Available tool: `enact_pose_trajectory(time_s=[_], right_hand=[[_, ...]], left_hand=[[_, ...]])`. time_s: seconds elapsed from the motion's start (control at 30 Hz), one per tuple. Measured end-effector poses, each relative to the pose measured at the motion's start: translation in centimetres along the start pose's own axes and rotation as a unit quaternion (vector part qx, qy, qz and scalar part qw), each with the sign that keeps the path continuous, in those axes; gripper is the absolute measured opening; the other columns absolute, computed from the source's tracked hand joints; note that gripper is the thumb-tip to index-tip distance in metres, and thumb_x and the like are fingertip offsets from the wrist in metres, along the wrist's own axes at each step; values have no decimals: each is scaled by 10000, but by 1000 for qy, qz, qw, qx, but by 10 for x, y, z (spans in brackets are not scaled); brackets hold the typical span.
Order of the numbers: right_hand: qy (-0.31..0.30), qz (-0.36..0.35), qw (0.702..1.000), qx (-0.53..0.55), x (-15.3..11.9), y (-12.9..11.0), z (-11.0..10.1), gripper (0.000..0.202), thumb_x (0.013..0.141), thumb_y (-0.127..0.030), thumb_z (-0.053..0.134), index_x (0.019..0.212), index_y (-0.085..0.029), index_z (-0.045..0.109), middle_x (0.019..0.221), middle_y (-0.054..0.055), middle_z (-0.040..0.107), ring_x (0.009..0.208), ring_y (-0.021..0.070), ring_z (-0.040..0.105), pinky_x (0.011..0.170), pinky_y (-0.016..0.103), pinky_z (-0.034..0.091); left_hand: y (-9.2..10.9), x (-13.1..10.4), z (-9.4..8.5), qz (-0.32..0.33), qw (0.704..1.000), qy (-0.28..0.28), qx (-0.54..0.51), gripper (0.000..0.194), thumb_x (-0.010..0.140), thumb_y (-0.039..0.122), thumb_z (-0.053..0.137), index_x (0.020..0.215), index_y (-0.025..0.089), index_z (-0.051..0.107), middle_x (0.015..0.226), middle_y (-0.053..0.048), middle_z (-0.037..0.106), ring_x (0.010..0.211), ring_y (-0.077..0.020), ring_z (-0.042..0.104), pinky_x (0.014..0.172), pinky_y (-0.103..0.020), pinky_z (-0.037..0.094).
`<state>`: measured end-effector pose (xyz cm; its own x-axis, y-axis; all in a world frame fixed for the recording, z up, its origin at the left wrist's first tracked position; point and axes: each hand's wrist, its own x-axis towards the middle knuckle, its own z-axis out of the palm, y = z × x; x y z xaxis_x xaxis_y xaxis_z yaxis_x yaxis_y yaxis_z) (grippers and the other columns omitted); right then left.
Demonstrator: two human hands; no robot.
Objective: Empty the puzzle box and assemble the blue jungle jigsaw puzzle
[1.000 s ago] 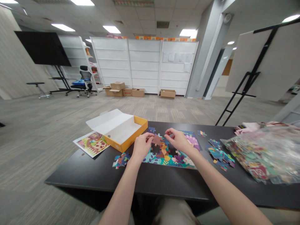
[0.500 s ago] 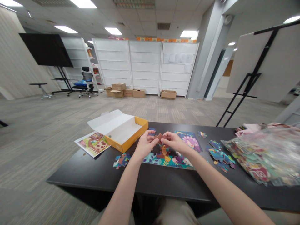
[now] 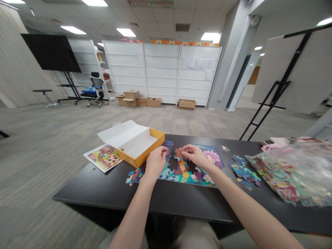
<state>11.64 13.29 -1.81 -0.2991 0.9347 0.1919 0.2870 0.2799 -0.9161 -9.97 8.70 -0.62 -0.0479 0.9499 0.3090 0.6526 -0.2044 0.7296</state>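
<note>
The right hand (image 3: 198, 156) pinches a brown piece (image 3: 178, 152) narrowly; the left hand's (image 3: 155, 161) fingers are curled, and whether they hold anything I cannot tell. Between and below them on the black tabletop (image 3: 181, 200) lies one colourful, part-built puzzle (image 3: 185, 175) with dark gaps. Around it: one yellow box (image 3: 142, 157) at ten o'clock, one picture sheet (image 3: 105, 159) beyond, one bag (image 3: 293, 173) at three. Half a second ago both hands held the piece.
</note>
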Motion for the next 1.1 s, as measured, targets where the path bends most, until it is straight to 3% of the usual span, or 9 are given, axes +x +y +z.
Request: enact_pose_trajectory(time_s=[0.07,0.13,0.33,0.57,0.87,1.1], right_hand=[[-4,6,1000,-1,2,3,1,233,750,-370,697,865,-179,631,641,-6,680,541,133,604,537,244,471],[-12,6,1000,-2,2,4,5,210,760,-342,685,884,-180,634,667,5,700,559,140,624,552,249,490],[23,-6,993,-112,2,-3,19,113,781,-212,663,889,-184,679,766,37,746,679,172,701,642,267,542],[39,-46,964,-257,1,-9,23,124,822,-208,673,939,-198,709,821,17,759,660,147,652,631,251,477],[34,-47,947,-315,-3,-18,26,135,859,-237,652,980,-228,709,855,0,765,701,157,655,660,259,453],[37,-63,945,-318,-3,-13,29,132,873,-224,634,983,-214,705,863,19,750,721,158,648,671,252,463]], left_hand=[[2,-4,-4,1,992,-29,120,215,931,162,516,1043,235,685,1090,-39,743,1033,-203,686,914,-311,521],[4,-6,-5,3,984,-54,167,232,932,157,518,1058,241,693,1107,-33,740,1048,-201,680,904,-300,516],[11,-10,-4,18,974,-79,213,213,931,186,551,1068,238,704,1123,-39,730,1045,-206,671,908,-303,496],[16,-14,-3,39,958,-94,270,227,944,203,532,1105,220,691,1107,-71,719,1032,-254,661,907,-377,489],[19,-16,-3,59,948,-114,290,366,905,85,494,1202,231,651,1214,-71,685,1099,-233,633,945,-351,480],[12,-17,-13,12,951,-108,291,417,878,-13,449,1196,174,644,1189,-104,687,1102,-207,652,940,-290,482]])
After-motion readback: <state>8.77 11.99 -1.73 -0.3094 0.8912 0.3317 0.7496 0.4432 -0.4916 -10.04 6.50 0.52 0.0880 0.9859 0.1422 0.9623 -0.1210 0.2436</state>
